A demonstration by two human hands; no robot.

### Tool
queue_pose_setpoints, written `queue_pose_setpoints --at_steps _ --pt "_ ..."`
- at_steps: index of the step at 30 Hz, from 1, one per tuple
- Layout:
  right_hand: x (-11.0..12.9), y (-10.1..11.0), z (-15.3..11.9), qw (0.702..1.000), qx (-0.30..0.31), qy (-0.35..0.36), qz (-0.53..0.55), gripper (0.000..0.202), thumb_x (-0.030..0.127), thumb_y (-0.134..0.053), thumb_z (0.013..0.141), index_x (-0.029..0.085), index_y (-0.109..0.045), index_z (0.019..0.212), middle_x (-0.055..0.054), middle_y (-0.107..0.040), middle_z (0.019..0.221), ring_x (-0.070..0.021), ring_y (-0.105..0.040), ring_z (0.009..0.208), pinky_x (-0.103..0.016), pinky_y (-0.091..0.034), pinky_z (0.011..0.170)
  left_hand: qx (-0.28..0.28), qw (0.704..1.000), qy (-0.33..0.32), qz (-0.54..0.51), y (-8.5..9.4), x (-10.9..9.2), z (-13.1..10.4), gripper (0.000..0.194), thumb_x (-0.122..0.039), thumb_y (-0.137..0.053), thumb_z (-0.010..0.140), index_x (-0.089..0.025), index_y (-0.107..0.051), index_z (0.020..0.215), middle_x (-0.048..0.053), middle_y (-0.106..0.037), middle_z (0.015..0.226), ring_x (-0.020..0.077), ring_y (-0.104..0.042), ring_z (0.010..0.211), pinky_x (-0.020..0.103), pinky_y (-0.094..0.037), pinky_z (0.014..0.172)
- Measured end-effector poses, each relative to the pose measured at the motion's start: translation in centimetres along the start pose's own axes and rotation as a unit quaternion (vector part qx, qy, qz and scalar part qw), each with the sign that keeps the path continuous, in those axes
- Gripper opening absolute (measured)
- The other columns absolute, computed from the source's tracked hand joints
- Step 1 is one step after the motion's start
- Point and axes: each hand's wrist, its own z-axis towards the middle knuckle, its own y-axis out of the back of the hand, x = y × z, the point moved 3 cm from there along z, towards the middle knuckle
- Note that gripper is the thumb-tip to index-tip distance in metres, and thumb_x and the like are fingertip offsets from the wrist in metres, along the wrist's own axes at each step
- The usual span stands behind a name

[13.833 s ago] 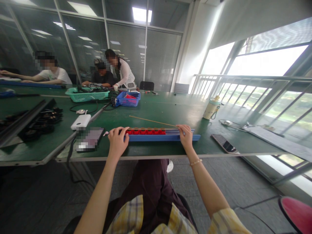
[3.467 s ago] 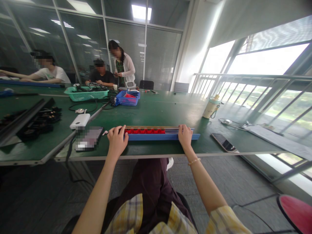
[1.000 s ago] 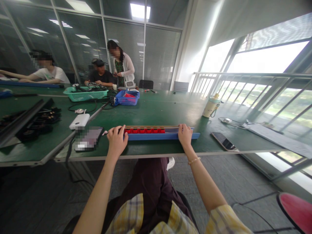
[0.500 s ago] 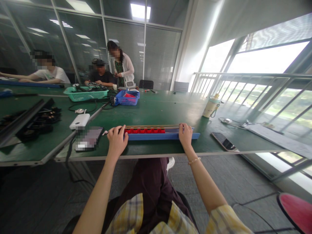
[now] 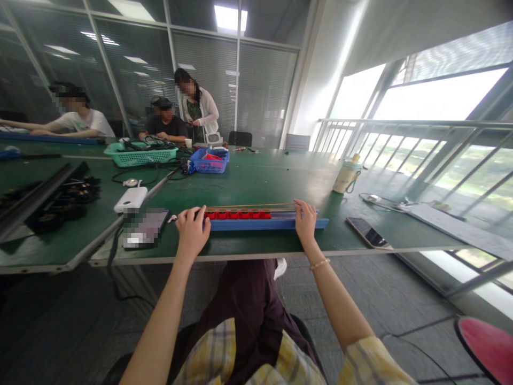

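A long blue channel (image 5: 248,225) lies lengthwise along the table's front edge. A row of red pieces (image 5: 238,215) sits in its left part, and thin yellow strands (image 5: 252,207) run lengthwise above them. My left hand (image 5: 192,227) is closed around the channel's left end, thumb on the near side and fingers over the strands' ends. Toward the right end, my right hand (image 5: 305,219) pinches a yellow strand at its fingertips, with the palm against the channel. That strand slants up slightly to the right, apart from the lower ones. The fingers partly hide both ends.
A phone (image 5: 147,229) and a white power bank (image 5: 131,200) lie left; another phone (image 5: 367,232) and a bottle (image 5: 347,175) are right. Green (image 5: 142,156) and blue baskets (image 5: 210,166) stand farther back. Black parts (image 5: 68,195) lie left. Several people are across the table.
My right fingertips have risen slightly, lifting the right end of one yellow strand away from the others. My left hand and the blue channel have stayed in place.
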Motion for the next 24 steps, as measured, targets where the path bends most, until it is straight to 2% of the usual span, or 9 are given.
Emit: queue_pose_setpoints --at_steps 24 --pt "-0.42 -0.37 -0.01 1.000 0.007 -0.003 -0.002 0.037 0.032 -0.034 0.100 0.019 -0.068 0.105 -0.011 -0.072 0.103 -0.0248 -0.056 0.098 -0.037 -0.042 0.093 -0.001 1.000 -0.001 0.001 -0.02 0.02 0.03 0.047 -0.035 -0.041 0.095 -0.017 -0.061 0.133 0.016 -0.059 0.128 0.0345 -0.042 0.118 0.050 -0.037 0.095"
